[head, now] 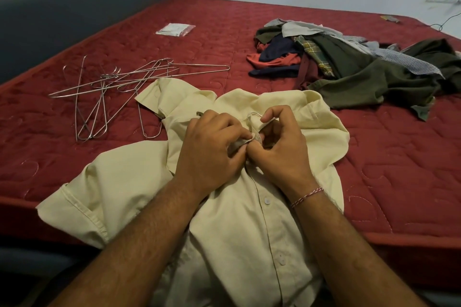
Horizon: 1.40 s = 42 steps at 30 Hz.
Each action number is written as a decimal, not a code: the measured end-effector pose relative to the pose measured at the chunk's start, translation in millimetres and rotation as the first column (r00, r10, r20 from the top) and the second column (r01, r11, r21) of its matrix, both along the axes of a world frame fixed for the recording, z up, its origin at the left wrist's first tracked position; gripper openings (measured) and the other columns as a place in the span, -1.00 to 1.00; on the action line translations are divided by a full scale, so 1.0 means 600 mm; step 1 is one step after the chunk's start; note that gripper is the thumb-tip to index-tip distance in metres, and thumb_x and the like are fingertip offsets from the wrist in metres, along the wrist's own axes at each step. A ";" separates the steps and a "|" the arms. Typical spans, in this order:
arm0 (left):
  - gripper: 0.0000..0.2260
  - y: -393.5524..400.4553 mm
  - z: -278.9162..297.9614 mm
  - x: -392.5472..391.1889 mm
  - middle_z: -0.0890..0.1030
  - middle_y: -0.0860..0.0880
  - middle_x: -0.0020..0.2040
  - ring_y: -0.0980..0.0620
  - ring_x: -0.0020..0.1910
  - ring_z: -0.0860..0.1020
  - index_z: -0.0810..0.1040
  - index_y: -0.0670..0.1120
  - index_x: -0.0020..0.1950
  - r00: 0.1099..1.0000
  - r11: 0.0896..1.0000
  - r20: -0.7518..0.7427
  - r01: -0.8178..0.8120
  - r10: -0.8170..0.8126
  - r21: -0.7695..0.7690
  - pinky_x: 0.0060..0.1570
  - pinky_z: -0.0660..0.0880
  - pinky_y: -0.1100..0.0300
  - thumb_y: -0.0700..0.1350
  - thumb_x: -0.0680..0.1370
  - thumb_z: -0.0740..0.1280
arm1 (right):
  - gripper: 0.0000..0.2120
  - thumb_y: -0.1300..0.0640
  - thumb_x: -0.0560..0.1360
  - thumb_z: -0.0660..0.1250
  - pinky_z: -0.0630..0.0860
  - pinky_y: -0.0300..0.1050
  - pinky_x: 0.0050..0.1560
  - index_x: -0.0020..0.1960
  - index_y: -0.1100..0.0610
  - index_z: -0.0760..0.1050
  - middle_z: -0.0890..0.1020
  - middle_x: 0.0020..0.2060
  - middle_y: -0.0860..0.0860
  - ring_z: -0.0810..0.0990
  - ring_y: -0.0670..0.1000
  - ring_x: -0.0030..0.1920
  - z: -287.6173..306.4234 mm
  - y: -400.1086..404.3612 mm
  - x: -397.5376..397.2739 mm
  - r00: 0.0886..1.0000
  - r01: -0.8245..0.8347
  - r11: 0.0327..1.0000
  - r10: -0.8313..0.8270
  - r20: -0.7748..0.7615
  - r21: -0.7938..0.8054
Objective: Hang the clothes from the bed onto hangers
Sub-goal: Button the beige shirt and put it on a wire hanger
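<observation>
Head view: both the left hand (pixel 212 142) and right hand (pixel 279 147) pinch the collar of the cream shirt (pixel 237 219) on the bed (pixel 374 157), around 1 hanger hook (pixel 253 115). A loose pinch could slip off the top button.

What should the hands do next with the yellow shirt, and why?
Probably fasten the top button. Both the left hand and right hand pinch the cream shirt at its collar, where a hanger hook already pokes out, so closing it should keep the shirt on.
</observation>
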State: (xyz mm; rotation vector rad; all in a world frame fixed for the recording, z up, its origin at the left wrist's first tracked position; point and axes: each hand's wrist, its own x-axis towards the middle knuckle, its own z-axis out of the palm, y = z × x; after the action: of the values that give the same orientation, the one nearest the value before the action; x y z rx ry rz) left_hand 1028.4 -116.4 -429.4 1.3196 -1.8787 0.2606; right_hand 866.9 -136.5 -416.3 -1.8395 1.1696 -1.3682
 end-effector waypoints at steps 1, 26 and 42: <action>-0.86 0.000 -0.001 0.001 0.64 0.08 -0.02 -0.01 0.04 0.51 0.70 0.03 0.00 1.000 1.000 0.002 0.005 -0.005 0.003 -0.04 0.43 -0.05 0.01 0.48 0.48 | -0.61 0.26 0.32 0.44 0.57 -0.04 -0.30 0.05 -0.01 0.40 0.57 -0.33 0.02 0.54 0.00 -0.35 0.001 0.001 0.000 1.000 0.005 1.000 -0.005 -0.006 -0.007; -0.84 -0.012 -0.007 0.006 0.66 0.09 -0.01 0.04 0.02 0.51 0.71 -0.02 0.07 0.991 0.990 -0.088 0.111 -0.104 0.087 0.00 0.49 0.03 -0.03 0.53 0.44 | -0.61 0.34 0.34 0.44 0.51 -0.31 -0.30 0.07 0.05 0.44 0.55 -0.30 -0.03 0.55 -0.01 -0.28 0.001 0.005 0.003 0.996 0.039 0.982 -0.053 -0.073 -0.186; -0.88 -0.016 -0.006 0.007 0.66 0.11 -0.03 0.07 -0.01 0.51 0.69 -0.01 0.05 0.985 0.984 -0.117 0.142 -0.129 0.109 0.01 0.42 0.18 -0.05 0.54 0.46 | -0.59 0.35 0.34 0.42 0.60 -0.12 -0.26 0.11 0.07 0.44 0.54 -0.30 -0.05 0.55 -0.01 -0.28 0.000 0.006 0.006 0.995 0.055 0.973 -0.073 -0.069 -0.224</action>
State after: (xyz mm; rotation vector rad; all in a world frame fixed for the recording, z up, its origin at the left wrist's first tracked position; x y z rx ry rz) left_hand 1032.5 -125.7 -433.2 1.2502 -1.9041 0.0070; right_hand 870.8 -132.7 -416.2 -2.0413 1.1625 -1.5303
